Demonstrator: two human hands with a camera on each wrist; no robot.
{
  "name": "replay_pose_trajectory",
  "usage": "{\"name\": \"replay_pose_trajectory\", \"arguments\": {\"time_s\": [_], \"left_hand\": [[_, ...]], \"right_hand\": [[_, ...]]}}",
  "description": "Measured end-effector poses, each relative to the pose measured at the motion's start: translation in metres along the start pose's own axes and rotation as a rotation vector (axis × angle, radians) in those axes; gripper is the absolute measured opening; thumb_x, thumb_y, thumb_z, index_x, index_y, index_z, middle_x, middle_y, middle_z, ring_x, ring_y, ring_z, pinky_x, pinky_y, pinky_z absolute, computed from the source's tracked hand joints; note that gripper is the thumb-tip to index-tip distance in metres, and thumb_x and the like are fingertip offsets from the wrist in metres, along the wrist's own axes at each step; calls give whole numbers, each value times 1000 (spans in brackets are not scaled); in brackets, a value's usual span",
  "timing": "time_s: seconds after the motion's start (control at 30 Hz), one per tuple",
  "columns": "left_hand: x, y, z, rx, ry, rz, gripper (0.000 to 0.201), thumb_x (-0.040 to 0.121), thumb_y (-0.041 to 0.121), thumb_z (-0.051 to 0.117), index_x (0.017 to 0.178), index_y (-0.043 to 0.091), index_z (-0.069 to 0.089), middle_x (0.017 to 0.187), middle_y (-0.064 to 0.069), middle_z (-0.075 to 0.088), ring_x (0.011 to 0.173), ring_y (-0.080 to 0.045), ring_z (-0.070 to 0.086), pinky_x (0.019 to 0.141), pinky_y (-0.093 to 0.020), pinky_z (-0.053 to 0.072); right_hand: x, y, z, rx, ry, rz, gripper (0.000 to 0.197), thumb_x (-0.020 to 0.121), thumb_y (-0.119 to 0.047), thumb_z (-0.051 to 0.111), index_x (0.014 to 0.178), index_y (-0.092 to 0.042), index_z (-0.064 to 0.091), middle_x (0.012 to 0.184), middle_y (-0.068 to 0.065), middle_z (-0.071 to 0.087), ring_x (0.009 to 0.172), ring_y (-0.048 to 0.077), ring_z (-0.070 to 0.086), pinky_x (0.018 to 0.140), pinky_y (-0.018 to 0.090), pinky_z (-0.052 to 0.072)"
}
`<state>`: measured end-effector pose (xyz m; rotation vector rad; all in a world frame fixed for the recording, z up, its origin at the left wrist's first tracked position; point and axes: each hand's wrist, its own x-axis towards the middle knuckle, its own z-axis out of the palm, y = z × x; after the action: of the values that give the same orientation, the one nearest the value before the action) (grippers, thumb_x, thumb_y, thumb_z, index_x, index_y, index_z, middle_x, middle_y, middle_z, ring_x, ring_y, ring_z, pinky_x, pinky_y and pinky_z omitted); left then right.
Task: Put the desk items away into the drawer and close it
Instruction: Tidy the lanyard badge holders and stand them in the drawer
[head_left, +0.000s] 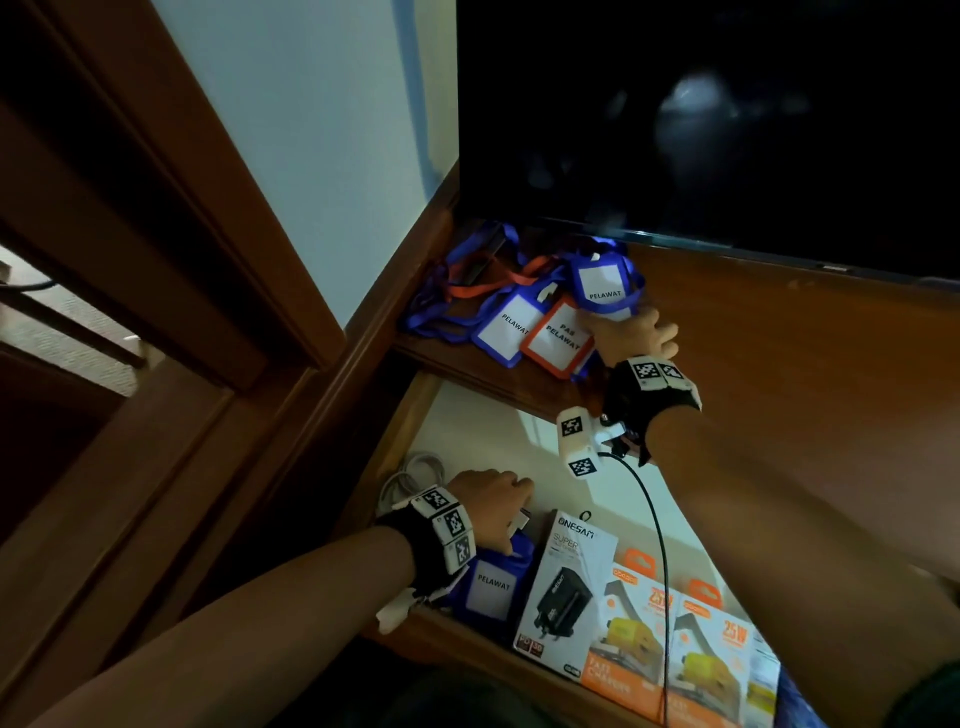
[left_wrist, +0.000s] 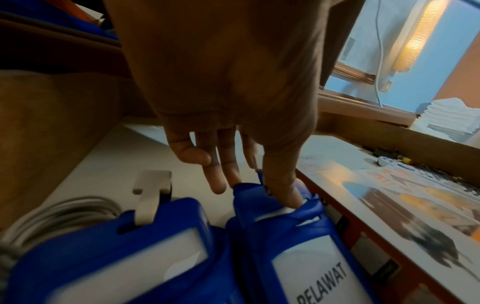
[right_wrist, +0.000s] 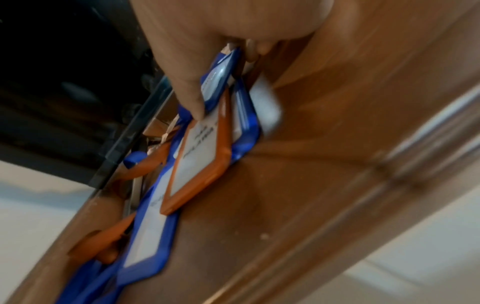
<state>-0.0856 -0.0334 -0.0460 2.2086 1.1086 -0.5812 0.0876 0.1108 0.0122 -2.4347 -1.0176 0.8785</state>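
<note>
The drawer (head_left: 397, 447) stands open below the wooden desk top (head_left: 779, 389). Inside it, my left hand (head_left: 493, 506) pinches the top of a blue "PELAWAT" badge holder (head_left: 493, 587) between thumb and fingers (left_wrist: 221, 176); this holder (left_wrist: 298, 246) leans beside a second blue one (left_wrist: 116, 257). At the desk's back left corner lies a pile of badge holders and lanyards. There my right hand (head_left: 636, 332) grips another blue badge holder (head_left: 602, 283), its thumb on the holder's face (right_wrist: 221, 78). An orange holder (head_left: 556, 335) and a blue one (head_left: 506, 325) lie next to it.
In the drawer lie a white ONESAM charger box (head_left: 566, 587), two orange charger boxes (head_left: 639, 639), and a coiled grey cable (head_left: 410, 473) at the left wall. A dark screen (head_left: 727, 130) stands over the desk's back. A black cable (head_left: 654, 519) hangs from my right wrist.
</note>
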Motion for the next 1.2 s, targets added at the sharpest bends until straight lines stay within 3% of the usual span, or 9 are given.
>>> {"name": "replay_pose_trajectory", "arguments": {"time_s": [0.17,0.3,0.57,0.67,0.77,0.9,1.07,1.13,1.2], "left_hand": [[-9,-7,-2,-48,-6,-43,37,78,37,73,105,15,64,110,-6,63,100,-26,59,73,-32,45],[-19,-9,2,-30,-51,-48,33,84,37,66,108,16,72,111,-10,66,98,-28,61,80,-33,51],[-29,-10,-9,-164,-13,-25,27,83,35,66,96,11,69,103,-9,69,93,-22,60,76,-30,45],[-30,-8,-28,-244,155,-23,32,85,33,62,112,17,68,116,0,66,106,-17,60,88,-28,47],[-28,1,-49,-300,438,67,23,87,23,60,106,16,70,111,0,65,104,-18,60,87,-27,47],[-12,10,-67,-179,720,146,37,85,27,63,121,23,57,130,4,42,118,-16,43,95,-33,43],[13,10,-78,83,497,-17,63,87,55,36,145,32,30,156,3,15,139,-24,18,106,-43,29],[19,8,-77,102,488,-37,77,77,64,17,146,33,27,158,4,14,140,-24,17,106,-44,28],[23,7,-79,98,498,-63,74,80,63,17,147,33,26,158,4,13,142,-24,15,107,-44,27]], "right_hand": [[1,7,-12,197,-88,-32,50,84,-45,53,126,-18,54,133,12,44,120,37,43,104,50,36],[0,25,-25,468,-185,-32,13,91,-30,54,84,-19,56,92,5,61,88,24,60,91,44,50],[-52,73,-59,856,-200,132,11,93,-18,49,101,-18,56,85,5,63,71,19,58,63,31,37],[-63,84,-73,979,-207,130,4,95,-15,49,92,-15,52,86,11,64,68,25,61,58,30,38],[-71,84,-89,1047,-185,98,9,97,-11,48,88,-12,50,86,15,64,71,30,63,64,35,41],[-83,81,-110,1165,-122,77,8,97,-8,47,104,-7,45,91,19,63,69,32,64,63,38,47],[-102,92,-140,1236,-48,36,10,98,-9,43,90,-8,49,73,16,68,54,28,67,52,30,48],[-107,102,-156,1299,0,15,14,98,-9,42,85,-9,48,63,13,69,50,27,67,49,28,46],[-110,114,-172,1382,52,8,14,97,-9,42,84,-10,48,64,14,70,52,27,67,51,29,46]]}}
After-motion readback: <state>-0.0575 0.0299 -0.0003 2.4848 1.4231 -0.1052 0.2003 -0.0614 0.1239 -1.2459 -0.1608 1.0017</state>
